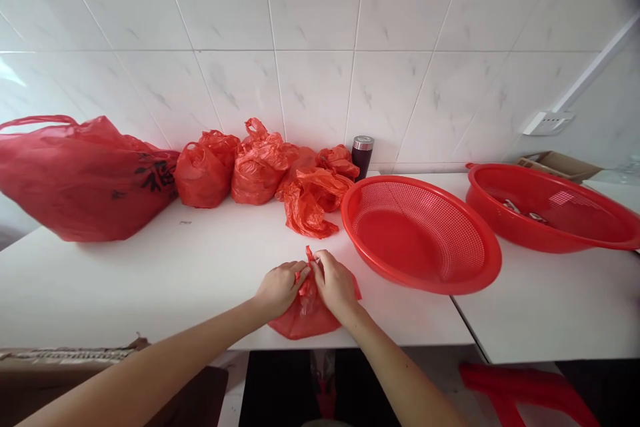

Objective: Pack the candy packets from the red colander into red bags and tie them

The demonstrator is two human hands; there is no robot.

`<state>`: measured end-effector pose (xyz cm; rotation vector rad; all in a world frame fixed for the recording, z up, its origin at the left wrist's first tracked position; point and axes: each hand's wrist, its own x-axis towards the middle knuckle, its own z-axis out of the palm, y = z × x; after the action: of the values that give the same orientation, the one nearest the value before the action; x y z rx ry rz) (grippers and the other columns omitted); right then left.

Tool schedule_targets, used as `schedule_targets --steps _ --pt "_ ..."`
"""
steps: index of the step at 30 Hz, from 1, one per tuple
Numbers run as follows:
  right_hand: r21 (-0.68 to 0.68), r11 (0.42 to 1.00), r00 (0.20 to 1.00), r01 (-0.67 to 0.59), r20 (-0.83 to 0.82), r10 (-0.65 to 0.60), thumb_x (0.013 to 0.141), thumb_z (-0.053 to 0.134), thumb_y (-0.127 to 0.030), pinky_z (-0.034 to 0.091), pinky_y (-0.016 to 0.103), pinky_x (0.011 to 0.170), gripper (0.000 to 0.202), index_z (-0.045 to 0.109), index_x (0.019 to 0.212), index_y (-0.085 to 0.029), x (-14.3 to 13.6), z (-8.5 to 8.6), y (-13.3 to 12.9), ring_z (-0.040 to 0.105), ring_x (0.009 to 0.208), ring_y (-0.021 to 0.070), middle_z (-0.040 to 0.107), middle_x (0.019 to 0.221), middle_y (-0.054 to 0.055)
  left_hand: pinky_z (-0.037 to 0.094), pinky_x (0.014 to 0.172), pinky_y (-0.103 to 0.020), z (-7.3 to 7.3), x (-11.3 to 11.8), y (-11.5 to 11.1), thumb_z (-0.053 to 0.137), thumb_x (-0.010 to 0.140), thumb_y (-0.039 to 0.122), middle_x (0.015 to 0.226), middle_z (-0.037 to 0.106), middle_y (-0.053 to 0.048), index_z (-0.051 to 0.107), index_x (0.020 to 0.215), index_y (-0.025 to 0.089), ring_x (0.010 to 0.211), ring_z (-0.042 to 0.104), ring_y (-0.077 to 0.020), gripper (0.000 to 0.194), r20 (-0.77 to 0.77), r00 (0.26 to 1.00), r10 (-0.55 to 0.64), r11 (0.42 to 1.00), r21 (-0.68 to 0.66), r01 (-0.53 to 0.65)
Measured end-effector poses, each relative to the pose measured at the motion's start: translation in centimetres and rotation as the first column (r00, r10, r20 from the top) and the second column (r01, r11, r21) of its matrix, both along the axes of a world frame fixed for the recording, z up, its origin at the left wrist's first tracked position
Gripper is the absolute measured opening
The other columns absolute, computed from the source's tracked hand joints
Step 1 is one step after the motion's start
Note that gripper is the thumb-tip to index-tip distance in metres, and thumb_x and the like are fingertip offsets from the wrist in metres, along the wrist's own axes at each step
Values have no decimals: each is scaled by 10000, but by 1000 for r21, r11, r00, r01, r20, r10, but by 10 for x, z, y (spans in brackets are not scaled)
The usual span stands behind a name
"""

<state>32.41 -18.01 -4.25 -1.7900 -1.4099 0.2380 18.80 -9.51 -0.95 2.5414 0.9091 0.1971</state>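
Note:
A red plastic bag [306, 320] rests on the white table close to its front edge. Both hands pinch its gathered top. My left hand [281, 285] has its fingers closed on the bag's left side of the neck, while my right hand [336, 283] grips the right side, the two nearly touching. A twisted red end sticks up between them. What the bag contains is hidden. Just behind lies a crumpled red plastic bag [313, 203], apart from my hands. To the right, a red perforated basin [415, 240] slants on the table.
Along the tiled wall stand filled red bags [205, 173], a large red bag [90, 180] and a dark tumbler [362, 157]. A second red basin [555, 227] at right holds small items. A cardboard box [60, 357] sits below left; a red stool [525, 380] is below right.

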Motion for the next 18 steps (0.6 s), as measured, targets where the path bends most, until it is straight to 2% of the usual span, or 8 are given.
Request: schedule_targets --steps 2,5,10,14,16,18 --pt "-42 999 1000 22 21 -22 972 348 -321 372 288 620 204 535 1023 -255 13 -9 5 602 706 195 669 882 24 444 695 -310 -5 5 7 290 981 363 845 678 -52 592 871 217 753 633 -201 353 -47 999 13 999 42 -11" --pt "-60 996 997 62 49 -59 967 335 -315 326 283 580 222 532 1047 -252 27 -17 10 575 646 196 655 784 17 419 690 -315 -6 9 22 280 981 333 900 700 -82 575 934 211 776 649 -221 323 -109 991 76 992 112 -63" --pt "-50 995 995 91 47 -88 955 326 -306 276 278 552 242 530 1054 -222 30 -25 17 528 590 196 606 697 24 427 696 -329 -12 13 46 240 987 375 951 713 -113 568 982 207 825 664 -253 369 -189 967 169 979 144 -143" --pt "1 991 991 134 -8 -134 961 299 -322 319 275 573 231 496 1010 -211 31 -31 20 549 641 194 618 792 47 443 673 -326 -18 8 59 199 985 419 928 714 -93 575 945 221 804 670 -251 427 -224 949 223 972 122 -200" --pt "46 988 988 148 -56 -145 972 270 -322 365 275 605 228 462 1018 -208 32 -32 18 573 707 195 622 864 62 448 690 -324 -19 1 64 181 984 441 985 709 -86 574 959 231 849 668 -248 445 -221 947 234 970 119 -212" --pt "86 988 988 130 -96 -121 982 252 -325 398 267 621 221 439 1006 -210 29 -29 14 574 708 181 608 841 49 449 708 -323 -20 -8 67 179 983 452 1032 702 -82 577 970 238 897 661 -247 452 -219 948 229 971 119 -207"
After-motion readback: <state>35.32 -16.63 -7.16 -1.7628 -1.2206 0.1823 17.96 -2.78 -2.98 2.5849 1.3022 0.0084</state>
